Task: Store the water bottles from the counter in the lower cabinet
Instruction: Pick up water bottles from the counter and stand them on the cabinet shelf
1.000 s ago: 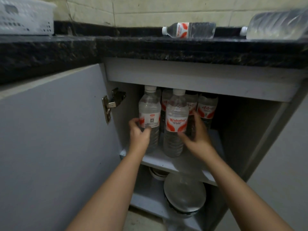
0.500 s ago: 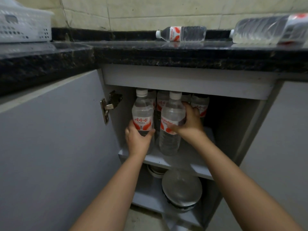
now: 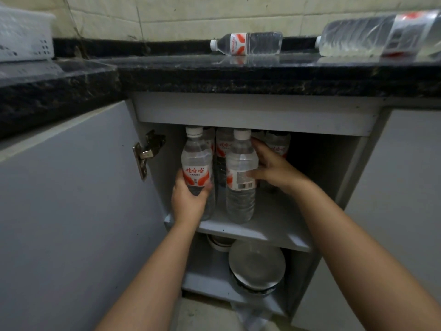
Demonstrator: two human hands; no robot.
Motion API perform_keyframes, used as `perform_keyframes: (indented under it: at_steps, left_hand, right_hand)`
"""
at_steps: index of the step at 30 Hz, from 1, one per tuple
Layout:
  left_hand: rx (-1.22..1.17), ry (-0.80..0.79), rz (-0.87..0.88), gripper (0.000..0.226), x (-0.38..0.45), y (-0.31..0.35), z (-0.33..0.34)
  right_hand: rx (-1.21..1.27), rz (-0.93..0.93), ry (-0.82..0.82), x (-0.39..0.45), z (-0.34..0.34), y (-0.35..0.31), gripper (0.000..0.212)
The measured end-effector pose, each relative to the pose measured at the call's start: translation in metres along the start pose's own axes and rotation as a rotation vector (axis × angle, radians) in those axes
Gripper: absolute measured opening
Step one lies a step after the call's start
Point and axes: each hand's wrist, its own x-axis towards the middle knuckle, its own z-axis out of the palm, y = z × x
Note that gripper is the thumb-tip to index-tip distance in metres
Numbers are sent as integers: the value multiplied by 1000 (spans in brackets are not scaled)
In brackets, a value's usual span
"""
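The lower cabinet stands open, and several clear water bottles with red-and-white labels stand upright on its upper shelf [image 3: 267, 232]. My left hand [image 3: 187, 199] grips the front left bottle [image 3: 196, 161] around its lower half. My right hand [image 3: 272, 169] holds the front right bottle [image 3: 241, 185] from its right side at label height. More bottles [image 3: 224, 145] stand behind these two, partly hidden. On the dark counter [image 3: 238, 77] above, a small bottle [image 3: 248, 43] lies on its side, and a larger bottle [image 3: 379, 34] lies at the far right.
The grey cabinet door [image 3: 71, 211] hangs open at the left with a metal hinge [image 3: 146, 154]. A round metal lid or pan [image 3: 257, 266] and a white bowl [image 3: 218, 242] sit on the lower shelf. A white plastic basket [image 3: 23, 34] rests on the counter's left end.
My right hand has slid up the front right bottle and turned it, so its barcode side now faces me. The view has tilted upward, showing more counter. The left hand stays on its bottle.
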Motion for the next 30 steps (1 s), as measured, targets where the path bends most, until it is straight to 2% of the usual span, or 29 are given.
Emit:
perform_keyframes:
  at_steps: [2, 4, 6, 8, 12, 14, 17, 21, 24, 30]
  left_hand:
    - [0, -2, -1, 69, 0, -1, 0]
    - [0, 6, 5, 68, 1, -1, -1]
    - [-1, 15, 6, 69, 3, -1, 0]
    - [-8, 14, 0, 70, 2, -1, 1]
    - [-12, 22, -10, 70, 0, -6, 4]
    - [-15, 27, -8, 70, 0, -6, 4]
    - [-16, 26, -7, 69, 1, -4, 5]
    - [-23, 29, 14, 69, -6, -1, 8]
    - [9, 43, 35, 76, -10, -1, 8]
    - [236, 39, -11, 84, -16, -7, 12]
  right_hand:
    - [-159, -2, 98, 3, 7, -4, 74]
    - [-443, 25, 351, 1, 25, -4, 78]
    - [-546, -60, 515, -5, 41, -1, 80]
    - [-458, -90, 485, -10, 44, 4, 76]
    - [-99, 83, 262, -10, 22, 10, 58]
    - [40, 85, 163, -7, 10, 9, 61]
    - [74, 14, 22, -5, 2, 5, 65]
    - [-178, -35, 35, -8, 11, 9, 81]
    - [-239, -33, 75, -13, 24, 22, 95]
    - [-227, -52, 213, -26, 46, 45, 90]
